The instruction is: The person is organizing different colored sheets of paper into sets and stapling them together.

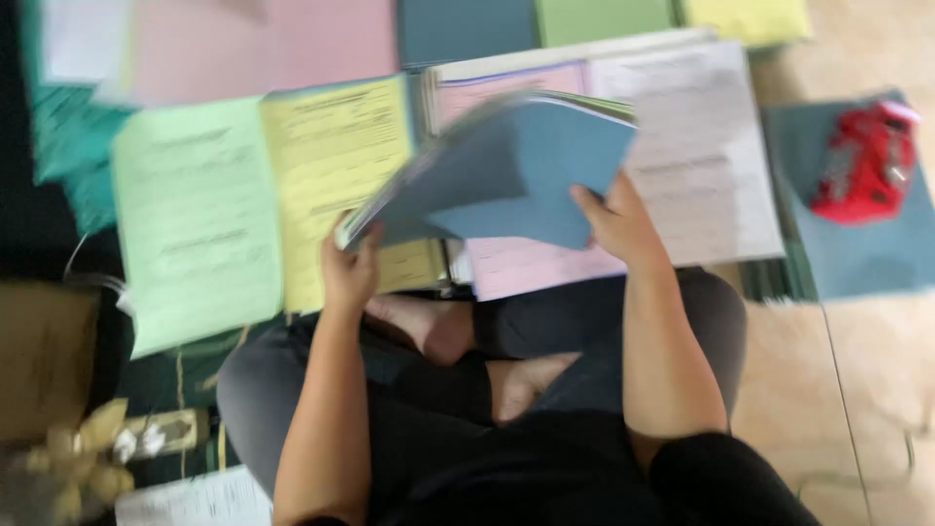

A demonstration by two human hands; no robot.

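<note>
A red stapler (865, 162) lies on a blue sheet (857, 253).

A home floor (857, 390), tiled, spread with coloured paper stacks (195, 214).

Motion blur smears the whole view, so the print on the green sheet (195, 219), the yellow sheet (336, 166) and the white sheet (696, 156) cannot be read. The blue-covered stack of papers (516, 170) hides most of the pink sheet (531, 263) and the fingers of both hands. The red object (865, 161) is too blurred to identify. The cardboard box (44, 356) is cut off by the left edge.
</note>
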